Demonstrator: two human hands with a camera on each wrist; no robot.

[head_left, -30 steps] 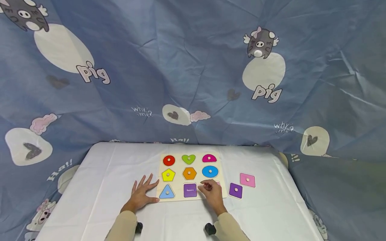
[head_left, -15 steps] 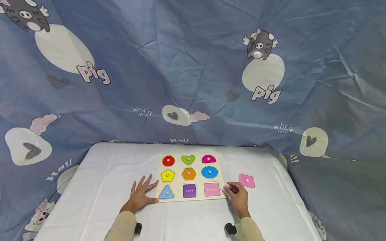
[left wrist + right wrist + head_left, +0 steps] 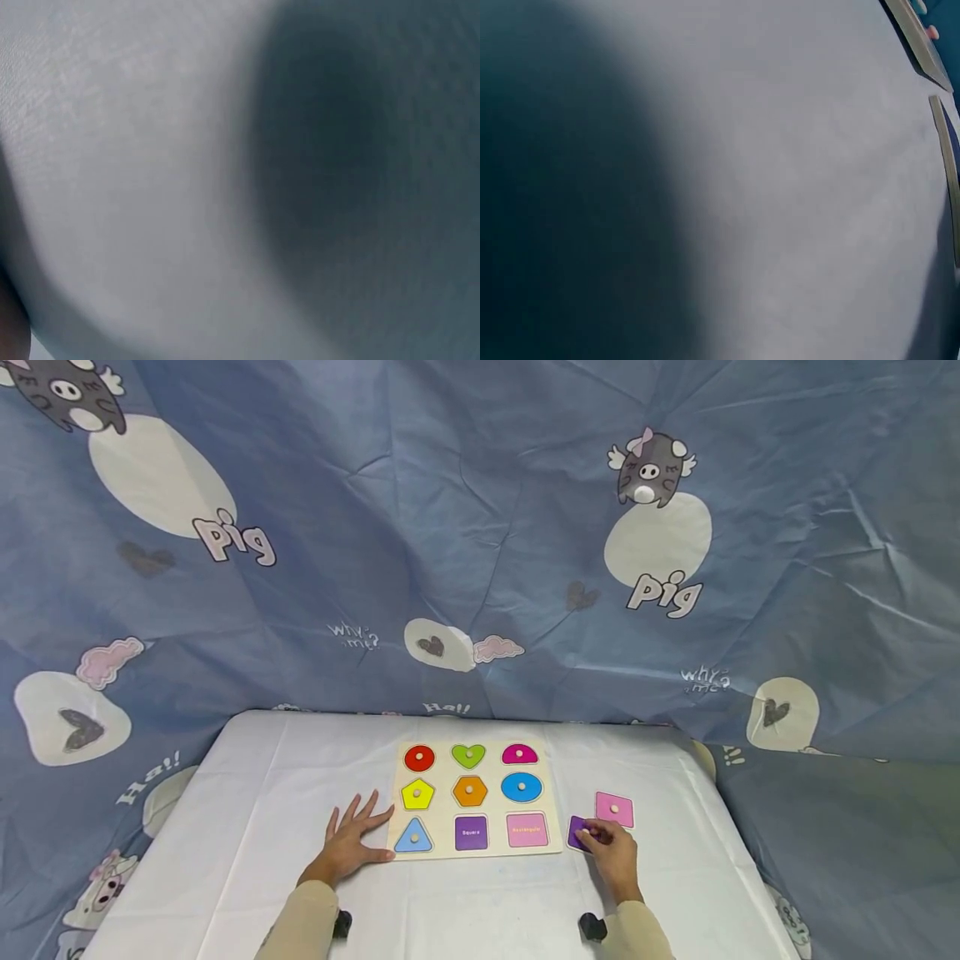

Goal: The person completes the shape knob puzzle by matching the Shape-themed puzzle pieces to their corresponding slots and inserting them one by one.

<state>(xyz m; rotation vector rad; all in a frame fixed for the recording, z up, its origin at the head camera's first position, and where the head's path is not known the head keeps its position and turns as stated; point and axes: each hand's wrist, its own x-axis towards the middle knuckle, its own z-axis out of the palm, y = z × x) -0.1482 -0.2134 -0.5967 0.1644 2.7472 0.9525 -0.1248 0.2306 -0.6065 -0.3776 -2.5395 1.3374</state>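
Note:
In the head view a wooden shape puzzle board (image 3: 442, 852) lies flat on the table. My left hand (image 3: 347, 850) rests spread at its left edge, with the index fingertip and thumb touching the board. To the right of the board, my right hand (image 3: 617, 853) pinches the knob of a purple square puzzle piece (image 3: 575, 837), which its fingers partly cover. A pink rectangular piece (image 3: 624, 811) lies just behind that hand. The bottom row of the board has a bare purple recess (image 3: 471, 832) marked Square and a bare pink recess (image 3: 527, 830).
Seated in the board are several knobbed pieces, among them a red circle (image 3: 411, 758), an orange hexagon (image 3: 462, 793) and a light blue triangle (image 3: 408, 841). A white cloth (image 3: 300, 760) covers the table. Behind hangs a blue patterned curtain (image 3: 525, 543).
My right hand has moved right, from over the pink recess to the purple square piece, and now pinches its knob. The left hand stays at the board's edge.

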